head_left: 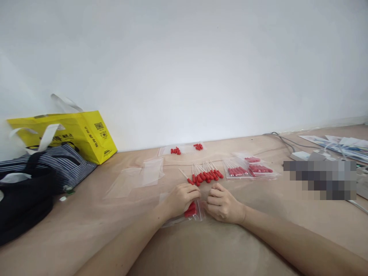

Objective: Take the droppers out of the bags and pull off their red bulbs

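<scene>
Curling over the near clear zip bag [199, 215] with red tips [190, 210] inside, the left hand [182, 199] faces the right hand [222, 204], half-fisted; I cannot tell either's grip. Knuckles nudging far could scatter the loose red-tipped sticks [206, 175].

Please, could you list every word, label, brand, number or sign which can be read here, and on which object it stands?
No text can be read with certainty.
Yellow bag: dark lettering, too blurred; its two square codes and small print, too small.
Papers at far right: colored print, too blurred.
Clear bag by the left hand: no lettering visible.
</scene>
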